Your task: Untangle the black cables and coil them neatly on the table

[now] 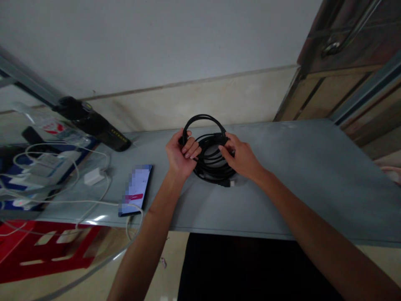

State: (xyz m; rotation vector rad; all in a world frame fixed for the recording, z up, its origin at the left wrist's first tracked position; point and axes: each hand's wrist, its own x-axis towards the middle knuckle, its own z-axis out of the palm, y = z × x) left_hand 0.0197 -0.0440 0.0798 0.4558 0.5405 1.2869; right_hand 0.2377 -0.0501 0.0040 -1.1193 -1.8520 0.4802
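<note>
A coiled black cable point(216, 169) lies on the grey table between my hands, with some of its loops raised above the rest. My left hand point(183, 152) has its fingers curled round the raised loops at their left side. On the right side, my right hand point(236, 154) pinches the loops between thumb and fingers. One cable plug point(226, 183) with a pale tip sticks out at the front of the coil, below my right hand. My fingers hide parts of the coil.
Left of my arm lies a phone point(136, 190) with its screen lit. Beyond it are a white charger point(94, 177), tangled white cords, a black bottle point(94, 123) and a clear plastic bottle point(56, 125). A red plastic stool point(59, 246) stands below the table's left end. The wall point(194, 50) rises behind.
</note>
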